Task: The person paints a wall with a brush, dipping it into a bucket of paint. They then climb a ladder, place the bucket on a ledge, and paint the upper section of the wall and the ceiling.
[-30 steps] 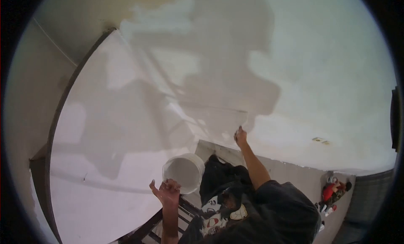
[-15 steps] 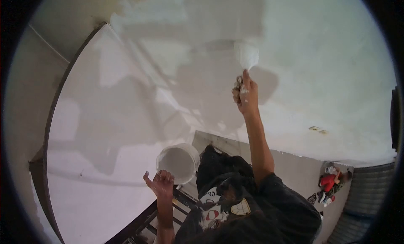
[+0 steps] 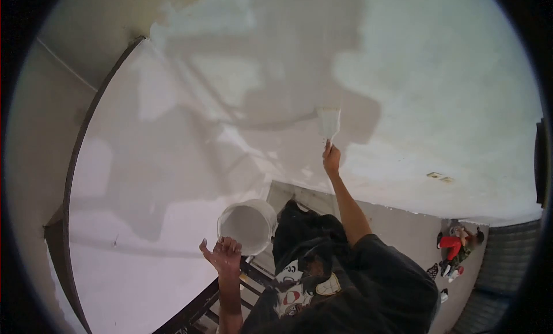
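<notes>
My right hand [image 3: 331, 159] is closed around the handle of a wide flat paintbrush [image 3: 329, 124] loaded with white. The brush head points up against the wall [image 3: 426, 98], inside the dark shadow cast there. Lower left, my left hand [image 3: 225, 255] has its fingers curled over the near rim of a white bucket [image 3: 266, 223], with the thumb sticking out to the side. Greyish-white shows inside the bucket; how full it is I cannot tell.
A dark slatted ladder or rail [image 3: 190, 308] stands beneath my left arm. Wall sockets [image 3: 440, 177] sit low on the wall. Far below right, a person in red [image 3: 452, 242] is near the floor by a corrugated shutter [image 3: 501, 270]. Pale wall [image 3: 132, 276] lies left.
My right hand has come down the wall toward me with the brush, its arm now more bent. My left hand and the bucket stay together, nearly unmoved; the view has shifted slightly.
</notes>
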Available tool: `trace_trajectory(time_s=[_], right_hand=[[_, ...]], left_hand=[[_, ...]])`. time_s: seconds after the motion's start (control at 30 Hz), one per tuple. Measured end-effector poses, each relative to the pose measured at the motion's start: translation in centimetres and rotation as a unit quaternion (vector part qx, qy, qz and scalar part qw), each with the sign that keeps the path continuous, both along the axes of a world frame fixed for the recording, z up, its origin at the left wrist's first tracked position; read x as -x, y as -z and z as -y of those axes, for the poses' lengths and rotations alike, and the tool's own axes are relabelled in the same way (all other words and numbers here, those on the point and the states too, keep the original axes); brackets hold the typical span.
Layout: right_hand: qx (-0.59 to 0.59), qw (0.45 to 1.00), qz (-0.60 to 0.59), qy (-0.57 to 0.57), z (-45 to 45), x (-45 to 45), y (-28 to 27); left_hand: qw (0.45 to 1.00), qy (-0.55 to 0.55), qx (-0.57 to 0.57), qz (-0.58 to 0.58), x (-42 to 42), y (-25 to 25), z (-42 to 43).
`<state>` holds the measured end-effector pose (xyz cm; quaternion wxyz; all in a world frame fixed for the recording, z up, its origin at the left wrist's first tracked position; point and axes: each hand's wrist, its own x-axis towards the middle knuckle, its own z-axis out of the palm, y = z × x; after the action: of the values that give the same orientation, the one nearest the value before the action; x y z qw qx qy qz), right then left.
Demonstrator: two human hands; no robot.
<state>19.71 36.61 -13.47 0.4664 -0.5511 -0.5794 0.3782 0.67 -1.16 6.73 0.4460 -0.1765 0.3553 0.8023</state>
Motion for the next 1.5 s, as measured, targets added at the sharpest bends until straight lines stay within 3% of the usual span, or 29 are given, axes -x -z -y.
trace_trajectory(time_s=[0.1, 0.2, 0.3, 0.4, 0.47, 0.7, 0.87, 0.97, 1.07, 1.2, 1.3, 1.43, 1.5], right_hand=[[0.038, 0.998, 0.052, 0.024, 1.0, -1.1, 5.5], [0.227, 0.972, -0.058, 0.016, 2.9, -2.3, 5.0], [0.294, 0.939, -0.178, -0.02, 3.3, -2.1, 4.8], [0.399, 0.84, -0.367, 0.022, 3.4, 0.9, 1.2], [0.398, 0.828, -0.396, -0.017, 2.4, 4.2, 0.2], [0.385, 0.763, -0.503, -0.125, -0.3, 14.7, -17.2], [0.266, 0.794, -0.518, -0.175, 3.2, 14.7, -28.0], [0.191, 0.818, -0.502, -0.204, 5.0, 15.2, -33.3], [0.136, 0.834, -0.485, -0.222, 5.4, 16.3, -35.5], [0.03, 0.891, -0.4, -0.212, 4.2, 19.0, -32.5], [-0.027, 0.937, -0.316, -0.143, 1.1, 21.7, -25.3], [-0.109, 0.955, -0.245, -0.127, -2.4, 21.0, -15.2], [-0.063, 0.965, -0.221, -0.125, -2.2, 20.3, -11.9]], left_hand=[[1.0, -0.015, 0.021, 0.008, -0.5, -0.7, -0.3], [1.0, -0.01, 0.004, 0.006, -0.4, -0.4, -0.2], [1.0, -0.003, 0.003, 0.001, -0.3, -0.3, -0.2], [1.0, 0.02, -0.01, -0.008, -0.2, -0.2, 0.0], [0.999, 0.026, -0.021, -0.012, -0.1, 0.3, 0.2], [1.0, 0.001, 0.003, 0.0, -0.1, 0.1, 0.1], [1.0, 0.012, -0.022, -0.003, 0.2, 0.7, 0.3], [0.999, -0.029, 0.022, 0.014, -0.4, -0.5, -0.3], [1.0, -0.014, -0.02, 0.0, -0.2, 0.0, 0.0], [0.999, -0.032, 0.016, 0.008, -0.4, -0.1, -0.1], [0.999, -0.029, 0.036, 0.002, -0.5, 0.0, 0.0], [1.0, -0.007, 0.028, 0.003, -0.2, 0.1, 0.2], [0.999, -0.01, 0.035, 0.008, -0.6, -0.1, 0.0]])
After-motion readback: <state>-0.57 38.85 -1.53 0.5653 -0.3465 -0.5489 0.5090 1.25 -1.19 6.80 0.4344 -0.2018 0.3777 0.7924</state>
